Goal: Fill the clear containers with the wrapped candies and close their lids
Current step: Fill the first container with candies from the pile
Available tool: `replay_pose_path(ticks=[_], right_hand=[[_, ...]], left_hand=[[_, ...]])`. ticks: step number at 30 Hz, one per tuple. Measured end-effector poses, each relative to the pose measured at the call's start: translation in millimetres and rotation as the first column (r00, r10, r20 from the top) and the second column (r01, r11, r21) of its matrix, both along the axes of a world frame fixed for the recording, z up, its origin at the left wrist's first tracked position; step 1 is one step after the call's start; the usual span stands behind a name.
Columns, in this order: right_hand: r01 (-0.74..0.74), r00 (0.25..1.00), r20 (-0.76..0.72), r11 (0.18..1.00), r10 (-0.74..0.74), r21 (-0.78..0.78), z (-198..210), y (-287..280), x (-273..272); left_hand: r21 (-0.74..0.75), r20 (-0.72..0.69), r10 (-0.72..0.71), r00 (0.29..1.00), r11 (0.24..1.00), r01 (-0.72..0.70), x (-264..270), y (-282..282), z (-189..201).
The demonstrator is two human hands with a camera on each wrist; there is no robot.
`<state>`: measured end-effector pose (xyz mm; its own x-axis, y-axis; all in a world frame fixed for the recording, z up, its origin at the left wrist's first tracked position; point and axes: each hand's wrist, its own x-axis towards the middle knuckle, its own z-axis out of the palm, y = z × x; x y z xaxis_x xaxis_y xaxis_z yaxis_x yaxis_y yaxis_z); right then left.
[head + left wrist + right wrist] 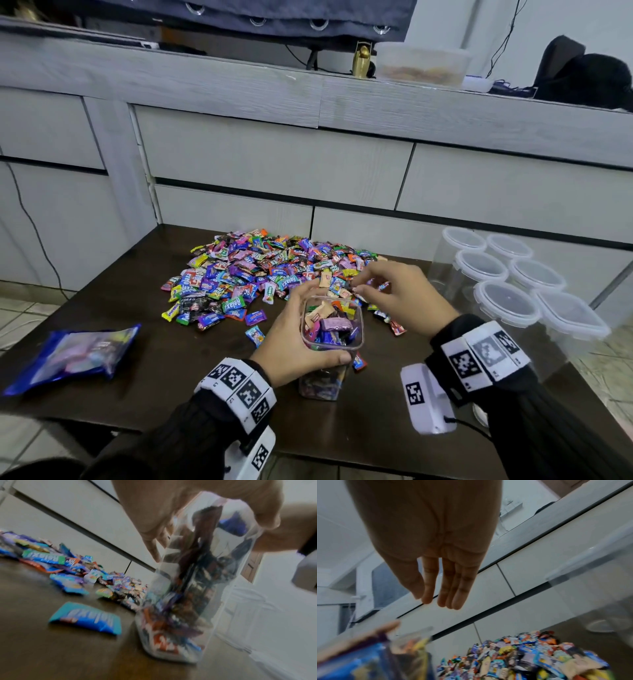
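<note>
A tall clear container (pixel 334 334), without a lid and nearly full of wrapped candies, stands on the dark table (pixel 164 373). My left hand (pixel 318 325) grips it near the rim, fingers on the far side and thumb on the near side; the left wrist view shows the container (pixel 185 601) packed from bottom to top. My right hand (pixel 363 287) hovers just beyond the container mouth, over the near edge of the candy pile (pixel 260 270). In the right wrist view its fingers (pixel 441 588) are straight and hold nothing, above the candy pile (pixel 522 658).
Several empty clear containers with closed lids (pixel 503 301) stand at the table's right edge. A blue candy bag (pixel 75 353) lies at the left. Loose candies (pixel 255 334) lie around the container. Grey drawers (pixel 274 161) stand behind the table.
</note>
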<state>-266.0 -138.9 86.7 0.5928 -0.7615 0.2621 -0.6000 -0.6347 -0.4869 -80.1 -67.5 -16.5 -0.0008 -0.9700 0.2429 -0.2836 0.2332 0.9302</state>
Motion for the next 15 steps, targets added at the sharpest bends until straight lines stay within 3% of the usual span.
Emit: replay_pose_path(ticks=[3,5,7,10,15], right_hand=[[0.114,0.981,-0.158,0.993,-0.109,0.021,-24,-14,-16],[0.150,0.928,-0.353,0.988,-0.124,0.048,-50,-21,-21],[0.196,0.858,-0.496,0.978,-0.132,0.077,-79,-25,-23],[0.281,0.793,-0.594,0.947,-0.136,0.158,-111,-26,-27],[0.333,0.756,-0.643,0.918,-0.123,0.215,-129,-26,-30]], left_hand=[[-0.046,0.209,-0.017,0.978,0.999,0.027,1,0,18],[-0.060,0.447,-0.030,0.894,0.996,0.064,1,-1,30],[-0.044,0.593,-0.052,0.803,0.994,0.097,3,0,38],[0.006,0.664,-0.089,0.743,0.994,0.114,13,8,44],[0.061,0.744,-0.114,0.658,0.993,0.103,52,33,50]])
